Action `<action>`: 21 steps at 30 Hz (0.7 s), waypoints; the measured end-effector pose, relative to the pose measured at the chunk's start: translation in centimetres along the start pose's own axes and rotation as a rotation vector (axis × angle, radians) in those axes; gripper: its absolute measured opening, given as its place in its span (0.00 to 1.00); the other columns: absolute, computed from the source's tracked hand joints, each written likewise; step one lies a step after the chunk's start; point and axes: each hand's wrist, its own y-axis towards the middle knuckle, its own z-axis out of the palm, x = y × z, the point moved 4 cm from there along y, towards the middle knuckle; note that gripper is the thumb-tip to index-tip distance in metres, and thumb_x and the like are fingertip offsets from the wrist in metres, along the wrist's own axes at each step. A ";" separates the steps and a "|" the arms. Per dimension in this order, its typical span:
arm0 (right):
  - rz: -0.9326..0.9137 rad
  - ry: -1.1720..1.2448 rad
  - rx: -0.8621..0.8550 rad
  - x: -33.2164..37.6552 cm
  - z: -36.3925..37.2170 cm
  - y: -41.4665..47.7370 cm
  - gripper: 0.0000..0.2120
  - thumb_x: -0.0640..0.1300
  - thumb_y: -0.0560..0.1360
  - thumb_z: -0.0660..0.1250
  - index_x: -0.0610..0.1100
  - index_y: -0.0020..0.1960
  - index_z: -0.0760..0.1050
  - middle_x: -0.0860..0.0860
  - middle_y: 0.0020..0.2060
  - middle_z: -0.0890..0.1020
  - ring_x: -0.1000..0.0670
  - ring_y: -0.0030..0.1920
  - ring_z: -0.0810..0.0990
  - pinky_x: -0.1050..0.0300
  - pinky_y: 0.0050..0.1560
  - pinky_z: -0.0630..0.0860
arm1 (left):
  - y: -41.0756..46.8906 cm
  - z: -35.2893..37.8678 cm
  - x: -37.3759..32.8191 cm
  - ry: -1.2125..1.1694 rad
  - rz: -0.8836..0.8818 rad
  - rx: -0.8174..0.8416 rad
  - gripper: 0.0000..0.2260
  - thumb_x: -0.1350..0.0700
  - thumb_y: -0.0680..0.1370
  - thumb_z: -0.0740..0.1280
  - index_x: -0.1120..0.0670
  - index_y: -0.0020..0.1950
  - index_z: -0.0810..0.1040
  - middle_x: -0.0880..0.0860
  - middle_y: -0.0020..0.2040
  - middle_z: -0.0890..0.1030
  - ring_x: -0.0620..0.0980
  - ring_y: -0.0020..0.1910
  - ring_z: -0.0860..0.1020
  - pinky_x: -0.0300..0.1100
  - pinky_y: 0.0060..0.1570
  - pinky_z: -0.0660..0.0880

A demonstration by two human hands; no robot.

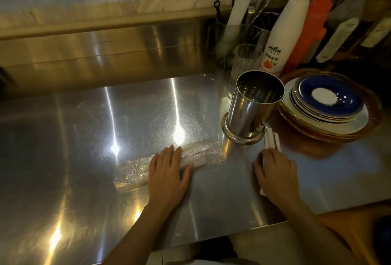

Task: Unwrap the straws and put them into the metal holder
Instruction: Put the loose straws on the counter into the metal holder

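A clear plastic bag of paper-wrapped straws [195, 155] lies across the steel counter. My left hand [168, 176] rests flat on its middle, fingers spread. The empty, shiny metal holder [251, 108] stands upright to the right of the bag. A few white wrapped straws [271, 140] lie on the counter just right of the holder's base. My right hand [276, 172] lies over their near ends, fingers bent down onto them; the grip itself is hidden under the hand.
A stack of plates [330, 106] with a blue dish on top sits right of the holder. Behind stand a white squeeze bottle [279, 38], an orange bottle [311, 32], glass jars with utensils [239, 38] and dark bottles. A marble shelf [127, 0] with bowls runs along the back.
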 end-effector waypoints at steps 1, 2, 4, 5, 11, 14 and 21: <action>0.016 -0.017 -0.001 -0.2 0.0 0.0 0.12 0.48 0.73 0.63 0.42 0.52 0.73 0.44 0.49 0.79 0.44 0.50 0.76 0.48 0.51 0.69 | 0.1 0.0 0.0 0.000 -0.003 0.004 0.30 0.39 0.75 0.46 0.55 0.69 0.67 0.57 0.69 0.70 0.56 0.69 0.66 0.50 0.70 0.52; 0.018 -0.027 -0.008 -0.2 -0.1 0.0 0.11 0.47 0.73 0.64 0.42 0.51 0.73 0.43 0.48 0.79 0.44 0.50 0.76 0.48 0.50 0.70 | 0.1 0.1 0.0 -0.003 -0.007 0.006 0.30 0.39 0.75 0.46 0.55 0.68 0.67 0.57 0.69 0.70 0.56 0.69 0.66 0.50 0.70 0.53; -0.008 -0.013 -0.015 0.0 -0.2 0.0 0.09 0.45 0.72 0.65 0.41 0.49 0.75 0.43 0.47 0.80 0.42 0.48 0.77 0.48 0.48 0.70 | 0.1 0.2 0.2 -0.002 -0.012 0.015 0.30 0.38 0.75 0.46 0.55 0.68 0.68 0.57 0.69 0.70 0.56 0.68 0.66 0.52 0.70 0.54; -0.032 0.008 -0.012 0.0 -0.3 0.0 0.08 0.44 0.72 0.66 0.41 0.49 0.75 0.42 0.47 0.80 0.42 0.47 0.77 0.48 0.48 0.70 | 0.1 0.3 0.2 -0.001 -0.013 0.018 0.30 0.38 0.74 0.46 0.54 0.68 0.68 0.57 0.69 0.70 0.57 0.68 0.66 0.53 0.70 0.56; 0.034 0.271 -0.024 -0.6 -1.2 -0.1 0.10 0.43 0.75 0.62 0.42 0.55 0.74 0.44 0.51 0.79 0.47 0.50 0.75 0.57 0.49 0.66 | 0.1 0.5 0.3 0.011 -0.004 0.030 0.31 0.37 0.75 0.46 0.56 0.66 0.70 0.59 0.65 0.74 0.59 0.65 0.70 0.56 0.66 0.62; 0.210 0.324 -0.100 -2.0 -2.1 0.2 0.11 0.43 0.75 0.62 0.41 0.57 0.72 0.43 0.52 0.77 0.47 0.49 0.75 0.57 0.46 0.69 | 0.1 0.5 0.3 0.022 -0.007 0.042 0.32 0.37 0.75 0.44 0.56 0.66 0.71 0.59 0.65 0.74 0.60 0.65 0.71 0.58 0.66 0.63; 0.470 0.351 0.088 -3.3 -1.9 0.7 0.13 0.44 0.73 0.65 0.42 0.56 0.70 0.43 0.50 0.77 0.46 0.45 0.77 0.52 0.43 0.74 | 0.1 0.5 0.2 0.024 -0.009 0.052 0.32 0.38 0.76 0.44 0.57 0.65 0.72 0.60 0.64 0.75 0.61 0.63 0.72 0.59 0.65 0.65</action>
